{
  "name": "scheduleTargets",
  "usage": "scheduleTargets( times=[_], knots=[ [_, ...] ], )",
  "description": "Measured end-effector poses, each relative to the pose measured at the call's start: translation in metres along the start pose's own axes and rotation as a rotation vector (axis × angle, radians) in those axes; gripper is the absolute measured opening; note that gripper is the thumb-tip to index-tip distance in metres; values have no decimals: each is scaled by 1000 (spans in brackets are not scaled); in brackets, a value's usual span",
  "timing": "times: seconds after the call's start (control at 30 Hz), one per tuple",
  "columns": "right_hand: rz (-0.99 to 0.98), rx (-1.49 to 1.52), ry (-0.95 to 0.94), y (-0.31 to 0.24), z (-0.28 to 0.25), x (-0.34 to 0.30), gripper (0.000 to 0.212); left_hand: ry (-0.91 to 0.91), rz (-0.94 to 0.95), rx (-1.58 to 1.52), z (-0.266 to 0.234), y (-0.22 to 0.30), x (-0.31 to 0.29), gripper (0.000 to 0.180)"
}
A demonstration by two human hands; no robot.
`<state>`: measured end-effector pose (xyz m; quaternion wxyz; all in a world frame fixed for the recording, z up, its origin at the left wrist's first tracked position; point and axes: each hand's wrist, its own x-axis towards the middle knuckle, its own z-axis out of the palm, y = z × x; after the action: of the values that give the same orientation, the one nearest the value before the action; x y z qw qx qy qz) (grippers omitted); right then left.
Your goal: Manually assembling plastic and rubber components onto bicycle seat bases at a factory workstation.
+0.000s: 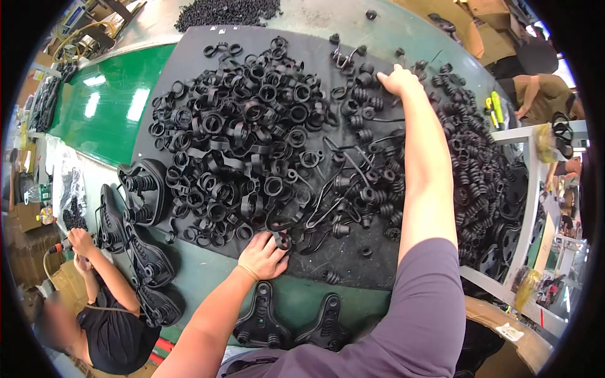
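My left hand (263,257) is closed round a black plastic ring clamp (282,240) at the near edge of the dark mat (296,268). Just beyond it spreads a big heap of similar ring clamps (252,113). My right arm stretches far across the mat. At its end, my right hand (402,80) has its thumb and forefinger apart, with nothing visible between them; the other fingers are partly hidden. Beside that hand lie ribbed black rubber bushings (363,79) and a bent wire piece (343,60). More bent wire rods (328,198) lie tangled between my arms.
A large pile of ribbed rubber parts (469,170) lies right of my arm, beside a white metal frame (526,208). Black saddle-shaped bases (261,318) line the near edge and left side. At left, a co-worker (116,334) handles a tool. Small black pieces (227,12) lie at the back.
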<state>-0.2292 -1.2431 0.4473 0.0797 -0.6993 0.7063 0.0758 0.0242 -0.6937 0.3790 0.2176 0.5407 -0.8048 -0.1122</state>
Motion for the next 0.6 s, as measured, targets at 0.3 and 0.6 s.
scheduleTargets(
  times=[0.3, 0.6],
  knots=[
    [-25, 23, -236, 14, 3, -13, 82, 13, -6, 8, 3, -1, -2, 46],
    [-182, 338, -183, 25, 11, -61, 53, 33, -14, 7, 3, -1, -2, 45]
  ],
)
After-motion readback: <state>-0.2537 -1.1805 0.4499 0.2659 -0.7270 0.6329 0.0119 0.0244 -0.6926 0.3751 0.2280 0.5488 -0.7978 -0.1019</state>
